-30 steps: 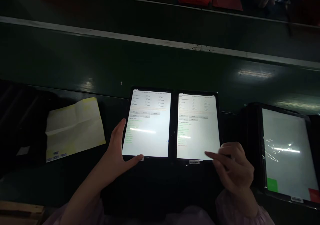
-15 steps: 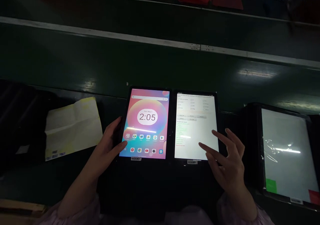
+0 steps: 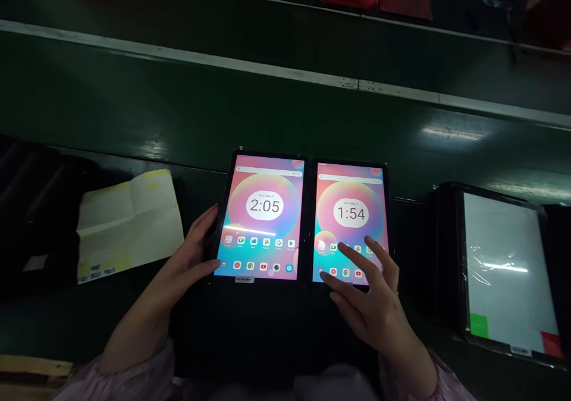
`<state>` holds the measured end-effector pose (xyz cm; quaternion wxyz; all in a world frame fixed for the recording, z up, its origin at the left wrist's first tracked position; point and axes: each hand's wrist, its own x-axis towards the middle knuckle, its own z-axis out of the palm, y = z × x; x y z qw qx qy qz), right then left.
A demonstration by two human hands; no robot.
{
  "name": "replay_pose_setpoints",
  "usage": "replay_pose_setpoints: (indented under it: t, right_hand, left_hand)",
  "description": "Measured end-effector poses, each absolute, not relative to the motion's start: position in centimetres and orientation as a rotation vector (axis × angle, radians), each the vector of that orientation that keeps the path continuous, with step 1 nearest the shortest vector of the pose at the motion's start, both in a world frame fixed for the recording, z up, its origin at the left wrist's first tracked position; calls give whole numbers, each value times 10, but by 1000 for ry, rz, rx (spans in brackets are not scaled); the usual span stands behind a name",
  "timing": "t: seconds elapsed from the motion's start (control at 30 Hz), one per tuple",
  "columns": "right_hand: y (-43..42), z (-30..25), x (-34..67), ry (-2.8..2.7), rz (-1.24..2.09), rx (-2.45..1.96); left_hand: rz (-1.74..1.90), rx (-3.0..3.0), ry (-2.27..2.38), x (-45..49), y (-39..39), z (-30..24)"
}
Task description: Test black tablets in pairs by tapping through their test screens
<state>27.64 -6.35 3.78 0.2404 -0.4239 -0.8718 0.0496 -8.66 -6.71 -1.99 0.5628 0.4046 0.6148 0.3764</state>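
- Two tablets are lying side by side, edges nearly touching, on the dark green work surface (image 3: 134, 103) directly in front of the person.
- The left tablet (image 3: 261, 216) is displaying a colourful home screen with a clock reading 2:05 and a row of app icons along the bottom.
- The right tablet (image 3: 350, 222) is displaying the same kind of home screen, its clock reading 1:54.
- The left hand (image 3: 194, 252) is resting against the left edge of the left tablet, fingers loosely spread and laid along the bezel, thumb tip touching the lower left corner; it is gripping nothing.
- The right hand (image 3: 370, 297) is hovering over the lower right portion of the right tablet, fingers apart and extended, covering some icons; whether a fingertip is touching the glass cannot be told.
- A folded yellow-and-white paper sheet (image 3: 129, 225) is lying on the surface, well to the left of the left hand.
- A third tablet (image 3: 506, 270) is sitting near the right edge, showing a white screen with a green block and a red block at its lower corners.
- A metal rail (image 3: 267, 71) is running across the surface beyond the tablets.
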Motion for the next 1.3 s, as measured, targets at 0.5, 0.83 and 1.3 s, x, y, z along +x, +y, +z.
replay_pose_setpoints:
  t: [0.5,0.83,1.3]
  right_hand:
    - [-59,37,272,-2203,154,-1116]
    - [-51,42,284,-2184,60,-1210]
    - [-3,32,306,-1967,-225,-1575]
  left_hand:
    - [864,1023,1414,-86,-64,-15]
    - [889,1019,1502,-78,-68,-16]
    - [974,852,1424,-91,-49,-30]
